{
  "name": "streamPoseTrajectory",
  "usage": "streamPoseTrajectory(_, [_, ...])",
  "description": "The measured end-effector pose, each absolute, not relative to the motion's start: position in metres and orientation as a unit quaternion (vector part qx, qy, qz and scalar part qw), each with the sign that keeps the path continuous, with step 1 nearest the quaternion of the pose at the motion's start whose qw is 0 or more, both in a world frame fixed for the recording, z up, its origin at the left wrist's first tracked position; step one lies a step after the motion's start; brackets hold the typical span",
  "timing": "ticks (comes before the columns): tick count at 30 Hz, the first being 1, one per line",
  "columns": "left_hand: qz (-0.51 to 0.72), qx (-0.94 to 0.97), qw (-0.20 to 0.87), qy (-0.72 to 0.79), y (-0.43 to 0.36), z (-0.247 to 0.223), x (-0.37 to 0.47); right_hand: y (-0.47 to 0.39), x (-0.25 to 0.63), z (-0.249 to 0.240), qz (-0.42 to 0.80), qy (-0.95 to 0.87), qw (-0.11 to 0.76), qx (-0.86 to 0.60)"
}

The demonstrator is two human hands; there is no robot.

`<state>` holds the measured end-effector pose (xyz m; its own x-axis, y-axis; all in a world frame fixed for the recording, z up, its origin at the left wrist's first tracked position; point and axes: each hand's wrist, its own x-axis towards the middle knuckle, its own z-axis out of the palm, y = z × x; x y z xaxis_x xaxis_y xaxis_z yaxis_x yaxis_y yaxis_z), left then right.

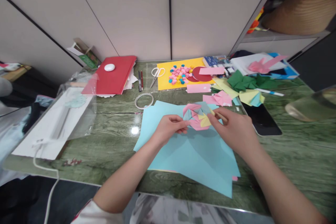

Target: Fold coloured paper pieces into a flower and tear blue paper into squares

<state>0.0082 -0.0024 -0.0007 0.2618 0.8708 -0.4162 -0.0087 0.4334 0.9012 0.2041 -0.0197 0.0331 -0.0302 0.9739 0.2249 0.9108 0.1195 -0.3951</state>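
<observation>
A folded paper flower [195, 114] in pink, grey-blue and yellow is held between my two hands, over light-blue paper sheets [183, 161]. My left hand [172, 126] pinches its lower left edge between thumb and fingers. On the right side, my right hand [231, 122] grips the yellow part of the flower, its fingers closed there. Just behind the flower lies a pink folded paper piece [222, 98]. Beyond my right hand are yellow paper [225, 87] and dark green folded paper [243, 81].
White-handled scissors [157, 73] and a roll of tape [144, 101] lie behind the sheets. Small coloured paper balls [180, 74] sit on yellow card. A phone [262, 119] is right of my right hand, near a clear jar [315, 105]. A red folder [115, 77] lies back left.
</observation>
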Motion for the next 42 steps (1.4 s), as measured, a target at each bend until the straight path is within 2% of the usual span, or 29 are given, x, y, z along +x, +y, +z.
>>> streamPoseTrajectory(14, [0.320,0.464,0.636,0.526,0.000,-0.003,0.006,-0.022,0.201,0.034,0.063,-0.726,0.210,-0.651])
streamPoseTrajectory(42, [0.308,0.480,0.635,0.520,0.001,-0.007,0.004,-0.027,0.191,0.029,0.102,-0.739,0.188,-0.639])
